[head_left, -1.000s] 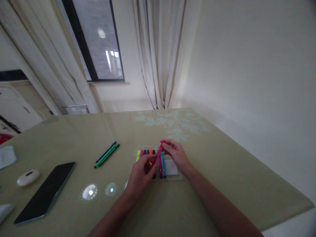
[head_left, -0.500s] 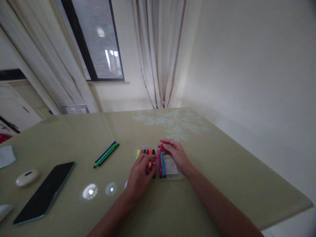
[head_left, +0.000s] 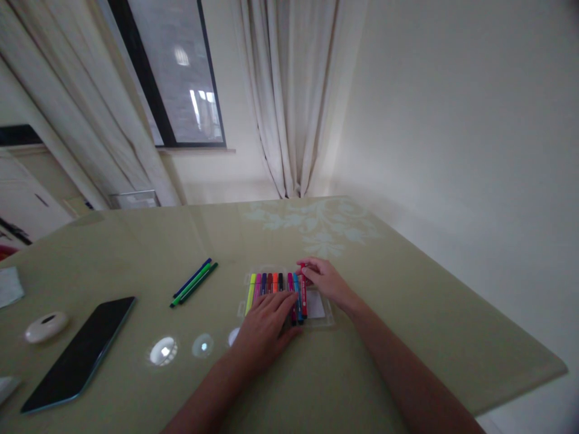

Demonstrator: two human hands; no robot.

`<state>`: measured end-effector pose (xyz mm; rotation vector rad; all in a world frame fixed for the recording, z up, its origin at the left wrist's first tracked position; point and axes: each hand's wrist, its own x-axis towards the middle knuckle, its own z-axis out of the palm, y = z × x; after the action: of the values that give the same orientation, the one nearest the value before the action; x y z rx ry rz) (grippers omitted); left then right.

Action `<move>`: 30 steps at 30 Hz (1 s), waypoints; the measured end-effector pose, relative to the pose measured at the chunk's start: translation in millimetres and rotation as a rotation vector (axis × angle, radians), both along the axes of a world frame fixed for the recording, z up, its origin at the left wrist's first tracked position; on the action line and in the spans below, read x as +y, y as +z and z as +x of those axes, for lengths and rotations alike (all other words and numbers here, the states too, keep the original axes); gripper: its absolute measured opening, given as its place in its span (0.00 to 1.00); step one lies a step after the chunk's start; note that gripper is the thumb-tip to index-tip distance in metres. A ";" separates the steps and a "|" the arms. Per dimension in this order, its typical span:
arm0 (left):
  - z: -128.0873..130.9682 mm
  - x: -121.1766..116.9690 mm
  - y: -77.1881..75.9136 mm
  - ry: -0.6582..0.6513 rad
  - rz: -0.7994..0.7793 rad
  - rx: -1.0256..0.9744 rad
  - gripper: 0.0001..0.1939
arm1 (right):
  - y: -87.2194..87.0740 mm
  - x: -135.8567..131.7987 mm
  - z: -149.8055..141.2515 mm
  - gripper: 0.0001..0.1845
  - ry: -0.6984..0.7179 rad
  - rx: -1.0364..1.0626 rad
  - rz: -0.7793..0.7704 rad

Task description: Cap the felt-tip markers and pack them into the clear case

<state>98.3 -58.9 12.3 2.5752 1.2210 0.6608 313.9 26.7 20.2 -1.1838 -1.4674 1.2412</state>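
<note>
A clear plastic case (head_left: 332, 321) lies open on the table with a row of colored markers in its left half, among them a yellow marker (head_left: 250, 293). In its right half are a magenta marker (head_left: 290, 280) and a blue marker (head_left: 297, 284). Beside the blue one, a red marker (head_left: 304, 301) points lengthwise, its upper end pinched by my right hand (head_left: 329, 282). My left hand (head_left: 265, 325) stretches over the markers with its fingers out and thumb apart, covering their lower ends. Its fingertips are close to the blue and red markers.
Left of the case lie a green marker (head_left: 194, 284) with a blue and a dark green one. A black phone (head_left: 79, 352), a white oval object (head_left: 46, 327) and a tissue (head_left: 9, 286) are farther left. The wall (head_left: 474, 150) rises along the table's right side.
The red marker, tilted between both hands before, now lines up with the others in the right half of the case. My left hand has let go of it and flattened over the markers.
</note>
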 end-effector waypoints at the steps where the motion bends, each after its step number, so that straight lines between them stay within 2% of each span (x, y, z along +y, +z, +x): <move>1: 0.5 -0.4 1.1 -0.001 0.003 0.009 0.32 | -1.6 0.4 0.6 0.14 0.003 -0.047 0.036; 7: 4.8 -1.6 7.4 -0.009 0.013 0.103 0.30 | -4.0 3.6 7.5 0.11 0.056 -0.270 0.164; 15: 8.5 -4.1 4.9 0.016 0.071 0.144 0.25 | 4.3 -2.6 3.2 0.10 0.047 -0.636 0.367; 19: 11.4 -7.0 7.7 0.010 0.087 0.123 0.25 | 4.9 -4.6 3.3 0.10 0.035 -0.629 0.380; 22: 2.2 1.0 12.7 -0.009 0.077 0.037 0.22 | 3.4 -4.1 5.5 0.11 0.016 -0.572 0.349; 24: -14.4 11.7 18.1 0.106 0.067 -0.023 0.20 | 2.9 -2.7 7.5 0.10 -0.018 -0.540 0.336; 26: -38.9 23.2 23.9 0.400 0.081 -0.005 0.17 | 3.3 -1.1 8.8 0.09 -0.059 -0.516 0.340; 28: -66.4 31.9 27.9 0.736 0.108 0.140 0.17 | 4.4 -0.3 8.6 0.08 -0.090 -0.498 0.357; 30: -89.8 36.4 29.0 0.972 0.094 0.295 0.18 | 5.8 -0.8 6.8 0.07 -0.102 -0.487 0.375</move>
<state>8.6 -22.5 41.2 2.0524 2.6158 0.4776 320.7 25.9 26.0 -1.3306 -1.8647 0.5870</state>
